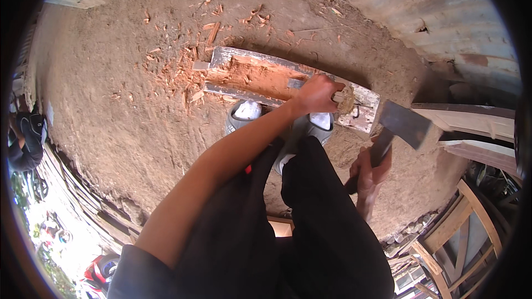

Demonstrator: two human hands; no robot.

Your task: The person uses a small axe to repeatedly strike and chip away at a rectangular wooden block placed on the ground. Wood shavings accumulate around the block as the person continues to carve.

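A weathered, white-painted wooden beam (360,124) lies across in front of my feet, with a long reddish hollow cut into its upper face. My left hand (317,95) is closed round the handle of a chisel (296,83), whose flat metal blade points left into the hollow. The frayed butt of its handle sticks out on the right of my fist. Lower right, my right hand (370,170) grips a hatchet (405,124) by its dark handle. The hatchet's broad head is raised to the right of the beam's end, apart from the chisel. A bent metal piece sticks up near that end.
Wood chips (185,72) are scattered over the dirt floor beyond and left of the beam. My shoes (239,117) stand against its near side. Corrugated sheets (438,16) lean at the upper right; wooden frames (463,227) stand lower right. Another person (26,141) sits far left.
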